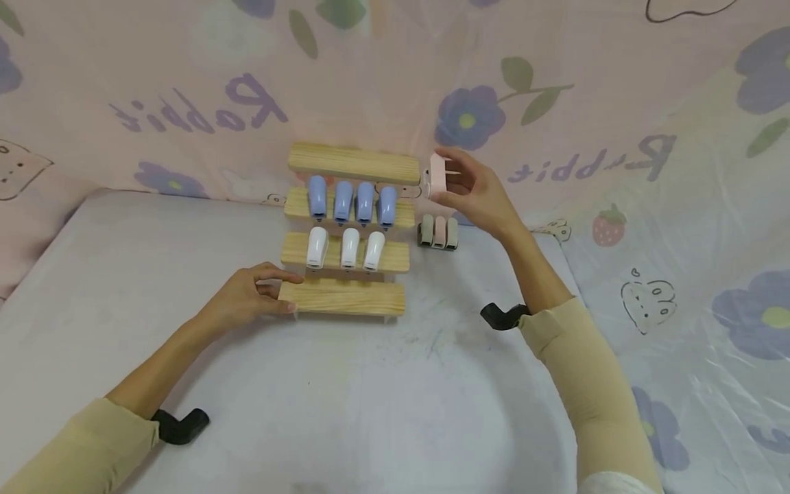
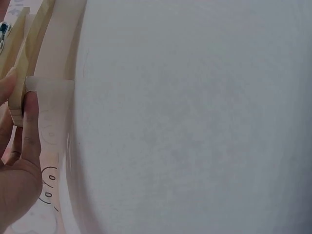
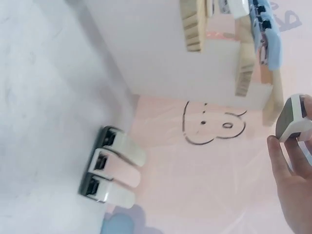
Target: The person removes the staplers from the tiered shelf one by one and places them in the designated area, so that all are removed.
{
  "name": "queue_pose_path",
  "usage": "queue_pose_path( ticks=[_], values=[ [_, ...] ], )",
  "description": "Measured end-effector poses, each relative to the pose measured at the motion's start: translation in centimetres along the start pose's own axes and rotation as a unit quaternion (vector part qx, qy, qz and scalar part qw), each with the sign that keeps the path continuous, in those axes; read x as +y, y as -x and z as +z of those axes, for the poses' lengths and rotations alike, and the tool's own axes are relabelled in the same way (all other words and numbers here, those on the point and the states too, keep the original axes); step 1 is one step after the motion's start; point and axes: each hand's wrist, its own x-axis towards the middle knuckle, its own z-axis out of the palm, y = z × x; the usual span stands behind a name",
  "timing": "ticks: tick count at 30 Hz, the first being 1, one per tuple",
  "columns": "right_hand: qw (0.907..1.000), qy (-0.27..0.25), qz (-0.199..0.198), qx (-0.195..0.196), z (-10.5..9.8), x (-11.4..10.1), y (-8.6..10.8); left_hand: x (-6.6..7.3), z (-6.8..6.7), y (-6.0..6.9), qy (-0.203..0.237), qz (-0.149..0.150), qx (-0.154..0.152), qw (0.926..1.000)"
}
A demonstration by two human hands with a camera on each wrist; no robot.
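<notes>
A wooden stepped rack stands against the back cloth. My left hand [image 1: 243, 295] grips the left end of its lowest board [image 1: 345, 299], thumb above and a finger underneath in the left wrist view. Beside the right end of the top board [image 1: 354, 163], my right hand [image 1: 481, 195] pinches a small pink stapler [image 1: 437, 175] between thumb and fingers. The right wrist view shows that stapler's grey base [image 3: 286, 119]. Several blue staplers [image 1: 343, 202] line the second board. Three white staplers [image 1: 350, 248] sit on the third, with a wider gap after the leftmost.
On the table right of the rack stand three small staplers in a row, a pink one [image 1: 439, 232] between two greyish ones. The white tabletop [image 1: 345, 412] stretches in front of the rack. A flower-patterned cloth [image 1: 382, 82] hangs close behind it.
</notes>
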Motion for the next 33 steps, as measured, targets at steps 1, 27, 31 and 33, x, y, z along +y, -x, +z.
queue_pose_path(
  ticks=[1,27,31,33],
  values=[
    [1.0000,0.004,0.003,0.001,-0.1,0.3,0.1,0.0,0.0,0.0,0.000,0.000,0.001,1.0000],
    [0.9946,-0.005,0.102,0.018,-2.9,7.6,3.3,0.2,0.1,0.2,-0.011,0.001,0.010,0.9999],
    [0.9932,0.005,0.116,0.011,-2.8,7.3,4.0,0.1,0.1,0.1,-0.015,-0.002,0.010,0.9998],
    [0.9924,0.008,0.122,0.011,-2.8,7.4,4.3,0.0,0.1,0.1,-0.017,-0.004,0.012,0.9998]
  ],
)
